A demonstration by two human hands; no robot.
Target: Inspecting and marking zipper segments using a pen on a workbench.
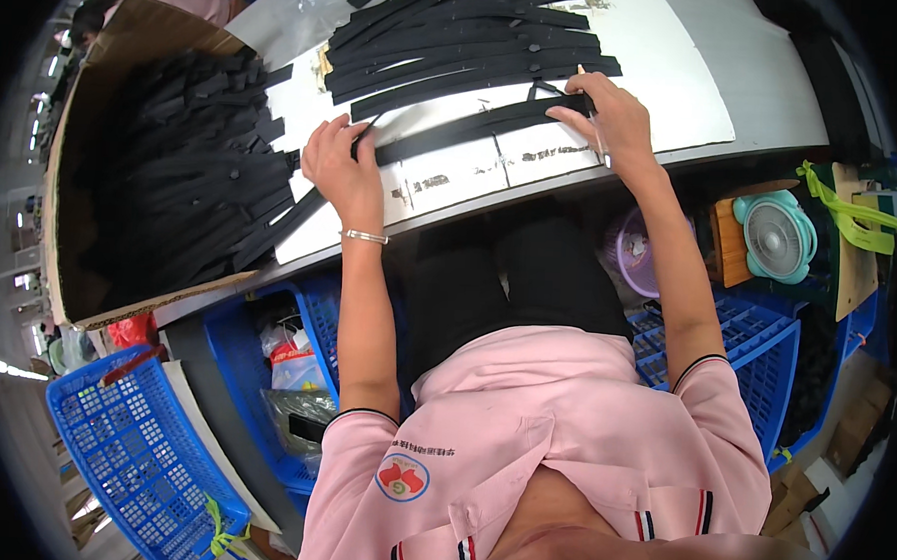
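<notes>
Spanning both hands: one long black strap (475, 129) on the white counter (677, 80), long axis running left-near to right-far. My left hand (341, 165) pinches its near end; my right hand (608, 112) presses its far end.

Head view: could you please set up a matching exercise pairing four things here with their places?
Things:
1. long black strap
2. open cardboard box of black straps
3. round teal fan
4. empty blue plastic basket

Places:
A. below the table, right
B. on the floor, lower left
C. between both hands
D. at the table's left end

Pairs: 1-C, 2-D, 3-A, 4-B
</notes>
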